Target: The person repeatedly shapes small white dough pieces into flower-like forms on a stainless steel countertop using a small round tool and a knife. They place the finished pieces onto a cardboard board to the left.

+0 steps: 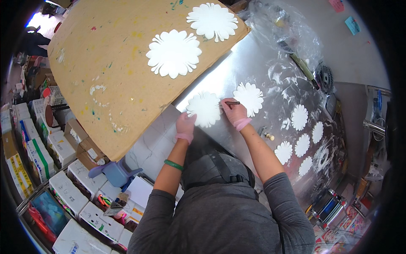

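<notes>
My left hand point(186, 126), in a thin pink glove, grips the lower left edge of a white petal-edged disc point(204, 109). At that disc's right edge, my right hand point(234, 111), gloved too, is closed around a slim dark-handled tool point(232, 103); its tip is too small to make out. A second white flower-shaped disc point(248, 99) lies on the metal table just beyond my right hand. Two larger white flower-shaped pieces point(173, 54) point(212, 22) rest on the brown covered board. Several small white flower-shaped pieces point(299, 117) lie farther right on the metal table.
The brown board point(127, 79) reaches over the left part of the metal table point(269, 120), which bears white smears. Clear plastic sheeting point(279, 28), a green roll-like object point(303, 68) and a black fan point(324, 78) are at the back right. White boxes point(68, 190) and a blue-grey stool point(117, 173) stand left.
</notes>
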Demonstrator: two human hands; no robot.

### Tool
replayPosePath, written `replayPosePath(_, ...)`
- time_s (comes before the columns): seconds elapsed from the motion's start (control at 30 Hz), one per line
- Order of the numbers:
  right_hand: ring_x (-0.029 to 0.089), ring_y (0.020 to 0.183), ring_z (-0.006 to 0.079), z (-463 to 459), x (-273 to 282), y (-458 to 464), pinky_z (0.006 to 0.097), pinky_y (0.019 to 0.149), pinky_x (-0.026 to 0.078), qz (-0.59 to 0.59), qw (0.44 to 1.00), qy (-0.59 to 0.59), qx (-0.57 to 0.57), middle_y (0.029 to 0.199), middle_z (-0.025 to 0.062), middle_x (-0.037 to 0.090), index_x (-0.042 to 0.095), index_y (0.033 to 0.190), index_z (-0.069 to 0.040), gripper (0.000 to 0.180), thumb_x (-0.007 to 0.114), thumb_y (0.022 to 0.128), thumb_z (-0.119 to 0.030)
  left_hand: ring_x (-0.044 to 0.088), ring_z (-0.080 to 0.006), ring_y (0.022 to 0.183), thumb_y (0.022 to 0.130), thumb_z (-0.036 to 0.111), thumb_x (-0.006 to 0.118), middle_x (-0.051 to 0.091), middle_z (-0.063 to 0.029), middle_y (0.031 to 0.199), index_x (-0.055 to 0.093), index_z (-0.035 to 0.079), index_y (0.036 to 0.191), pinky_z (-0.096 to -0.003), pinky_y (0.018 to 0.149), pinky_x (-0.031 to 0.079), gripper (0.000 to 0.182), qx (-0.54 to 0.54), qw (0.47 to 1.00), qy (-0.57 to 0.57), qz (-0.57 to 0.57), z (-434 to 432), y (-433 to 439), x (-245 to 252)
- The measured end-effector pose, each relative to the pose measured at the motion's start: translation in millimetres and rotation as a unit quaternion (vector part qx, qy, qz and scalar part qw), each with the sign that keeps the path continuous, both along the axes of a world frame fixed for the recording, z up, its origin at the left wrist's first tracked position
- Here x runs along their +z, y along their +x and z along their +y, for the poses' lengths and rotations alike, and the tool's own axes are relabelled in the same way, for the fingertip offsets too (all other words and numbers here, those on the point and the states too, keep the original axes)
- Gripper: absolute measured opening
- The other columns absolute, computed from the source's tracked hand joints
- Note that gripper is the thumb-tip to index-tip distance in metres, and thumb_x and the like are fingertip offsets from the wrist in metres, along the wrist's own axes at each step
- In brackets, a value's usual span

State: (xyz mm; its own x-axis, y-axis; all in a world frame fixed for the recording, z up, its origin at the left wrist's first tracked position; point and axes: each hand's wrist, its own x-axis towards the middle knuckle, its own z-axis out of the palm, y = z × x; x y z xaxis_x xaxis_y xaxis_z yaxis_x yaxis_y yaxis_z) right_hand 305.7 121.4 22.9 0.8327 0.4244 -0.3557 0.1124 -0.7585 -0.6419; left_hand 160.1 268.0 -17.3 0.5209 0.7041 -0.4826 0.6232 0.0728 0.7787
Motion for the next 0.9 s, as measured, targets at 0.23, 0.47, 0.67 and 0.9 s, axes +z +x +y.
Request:
replayPosePath(0.23,0.061,0.081,0.0303,1,-10,2,0.0380,0.073,0.046,0.009,1.000,-0.015,-0.009,0.082,0.0127,0.065,0.064,0.082,-0.006,0.035,0.048,0.087,-0.037,0.058,-0.0220,0.072,0.073,0.017,0.071,0.061,-0.0116,0.078,0.059,0.000,0.082,-0.0331,0.068,0.046,0.023,0.042,0.984,0.162,-0.055,-25,15,9)
replayPosePath(0.47,0.047,0.066,0.0065,-69,20,-25,0.0218,0.059,0.038,0.130,0.885,0.305,-0.326,0.068,-0.0021,0.052,0.060,0.081,-0.006,0.020,0.056,0.088,-0.024,0.063,-0.0243,0.078,0.076,0.009,0.066,0.063,-0.0138,0.082,0.059,0.005,0.091,-0.0312,0.071,0.049,0.017,-0.080,0.965,0.142,-0.205,-27,38,115)
replayPosePath(0.67,0.047,0.068,0.0073,-122,16,-52,0.0225,0.061,0.038,0.079,0.891,0.272,-0.355,0.072,-0.0020,0.053,0.059,0.080,-0.004,0.018,0.057,0.088,-0.020,0.059,-0.0118,0.081,0.073,0.011,0.073,0.062,-0.0045,0.090,0.058,0.003,0.106,-0.0255,0.070,0.048,0.037,-0.118,0.943,0.135,-0.279,75,80,222)
replayPosePath(0.9,0.048,0.066,0.0090,-104,4,-78,0.0241,0.062,0.040,0.103,0.834,0.341,-0.422,0.070,-0.0004,0.053,0.059,0.080,-0.004,0.014,0.056,0.087,-0.017,0.060,-0.0141,0.088,0.080,0.007,0.063,0.061,-0.0076,0.100,0.055,-0.001,0.108,-0.0268,0.076,0.049,0.030,-0.123,0.901,-0.212,-0.358,226,218,242)
